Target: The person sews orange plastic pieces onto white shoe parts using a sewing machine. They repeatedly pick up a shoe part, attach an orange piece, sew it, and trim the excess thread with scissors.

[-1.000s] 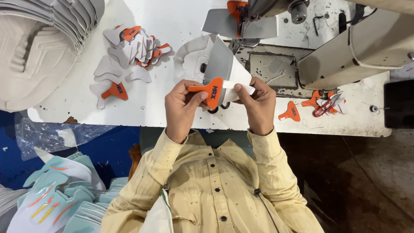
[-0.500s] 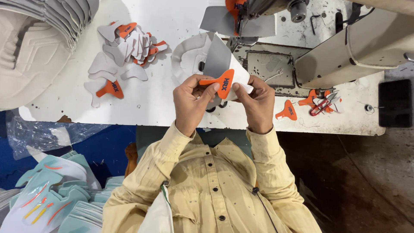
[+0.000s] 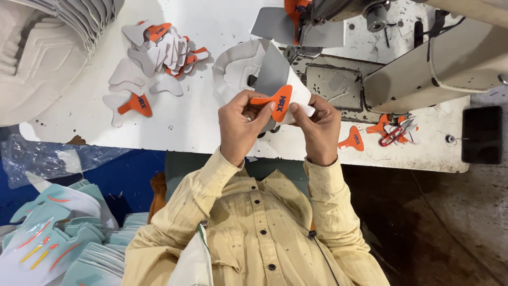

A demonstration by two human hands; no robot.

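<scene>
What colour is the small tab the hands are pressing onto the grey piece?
Orange tab with dark print, on a grey shoe-upper piece; shows best in the head view.

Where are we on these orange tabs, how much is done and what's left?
Done: a heap of grey pieces with tabs. In hand: left hand and right hand press an orange tab onto a grey piece. Left: loose tabs beside the red snips.

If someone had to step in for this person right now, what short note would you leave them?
Left hand: pinching the orange tab piece against the grey-white shoe panel.
Right hand: gripping the panel's other edge.
Both are held above the white table, in front of the sewing machine.
Done: a pile of joined pieces lies at the far left.
Left: loose orange tabs and red snips wait on the right; this tab looks unstitched.
</scene>
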